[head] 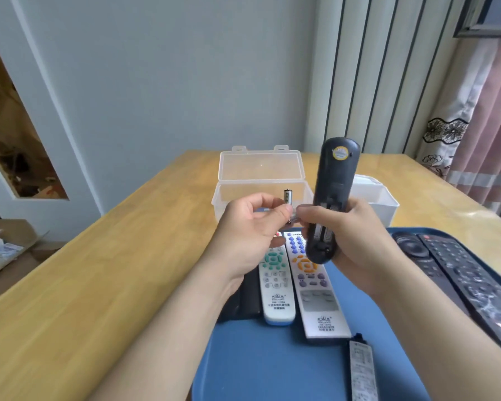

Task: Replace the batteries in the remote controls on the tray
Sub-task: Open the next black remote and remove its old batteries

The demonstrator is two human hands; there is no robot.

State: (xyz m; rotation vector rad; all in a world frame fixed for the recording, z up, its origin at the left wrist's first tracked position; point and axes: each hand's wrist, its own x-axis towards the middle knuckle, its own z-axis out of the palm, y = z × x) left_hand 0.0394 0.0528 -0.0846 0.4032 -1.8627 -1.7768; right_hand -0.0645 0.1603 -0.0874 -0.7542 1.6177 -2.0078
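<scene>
The right hand [356, 241] holds a dark grey remote [334, 180] upright above the far edge of the blue tray [272, 366], fingers clamped round its lower half. Its back faces the camera, battery bay uncovered, with a yellow sticker near the top. The left hand [249, 235] pinches a small silver battery [287, 196] just beside it.

Your wooden table [99, 270] runs to a grey wall [171, 82]; a patterned curtain [480, 125] hangs far right, and low at the left sits what may be a cardboard box [18, 233].
</scene>
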